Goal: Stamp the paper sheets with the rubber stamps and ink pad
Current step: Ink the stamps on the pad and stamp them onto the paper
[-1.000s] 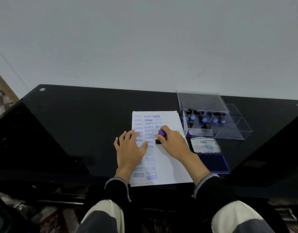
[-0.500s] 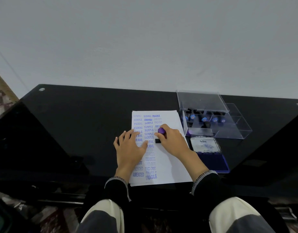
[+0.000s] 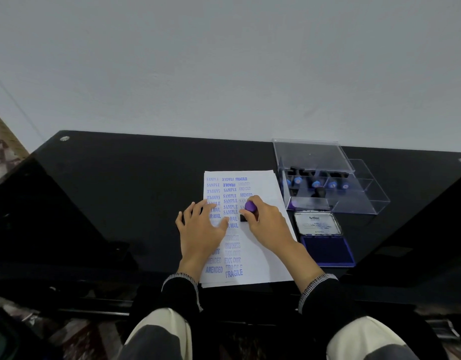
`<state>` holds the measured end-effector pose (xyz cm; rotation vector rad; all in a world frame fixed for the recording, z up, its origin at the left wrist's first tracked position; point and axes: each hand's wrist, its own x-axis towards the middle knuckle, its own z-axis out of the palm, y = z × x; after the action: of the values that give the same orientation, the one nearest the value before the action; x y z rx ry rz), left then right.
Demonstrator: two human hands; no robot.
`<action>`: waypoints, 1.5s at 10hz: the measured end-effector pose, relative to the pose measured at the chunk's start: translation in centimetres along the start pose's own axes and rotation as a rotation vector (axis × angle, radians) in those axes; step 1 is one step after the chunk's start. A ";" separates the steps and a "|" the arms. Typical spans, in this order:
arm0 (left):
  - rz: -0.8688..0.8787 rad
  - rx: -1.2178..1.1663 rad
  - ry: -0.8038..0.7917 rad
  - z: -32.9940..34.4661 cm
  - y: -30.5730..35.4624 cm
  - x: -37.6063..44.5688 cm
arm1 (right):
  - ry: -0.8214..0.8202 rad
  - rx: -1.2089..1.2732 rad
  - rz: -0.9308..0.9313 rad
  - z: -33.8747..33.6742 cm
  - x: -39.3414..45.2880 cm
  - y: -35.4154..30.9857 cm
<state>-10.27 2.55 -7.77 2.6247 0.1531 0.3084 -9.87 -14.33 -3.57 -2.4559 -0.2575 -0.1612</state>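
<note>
paper [image 3: 265, 245] lies mid-frame on the black table [image 3: 120, 190], left hand [image 3: 201, 229] spread flat on it. right hand [image 3: 265, 219] pinches a purple stamp [image 3: 250, 207] down on the sheet; ink pad [image 3: 326, 249] open at right.

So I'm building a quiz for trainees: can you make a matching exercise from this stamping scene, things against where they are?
Things:
1. left hand
2. right hand
3. ink pad
4. clear box

Places:
A. behind the ink pad, holding spare stamps
B. lying flat on the paper
C. open, right of the paper
D. gripping the purple stamp

Pairs: 1-B, 2-D, 3-C, 4-A
</note>
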 end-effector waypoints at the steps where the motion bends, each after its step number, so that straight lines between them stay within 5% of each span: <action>1: 0.001 -0.005 0.006 0.0 0.0 -0.1 | -0.049 0.023 0.022 -0.4 1.0 -0.1; 6: -0.007 -0.007 0.006 0.1 0.0 0.0 | 0.032 0.078 -0.028 0.5 -0.1 0.4; 9: -0.003 -0.015 0.011 0.1 0.0 0.0 | -0.068 0.073 0.031 -0.4 2.0 0.1; 12: 0.001 -0.018 0.006 0.0 -0.1 0.0 | 0.055 0.091 -0.010 0.9 -0.5 0.1; 15: -0.003 -0.009 0.003 -0.1 0.0 -0.1 | -0.098 0.116 0.081 -0.4 2.5 0.0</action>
<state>-10.35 2.54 -7.72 2.6149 0.1562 0.3114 -7.46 -14.25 -2.84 -2.3574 -0.2032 0.0096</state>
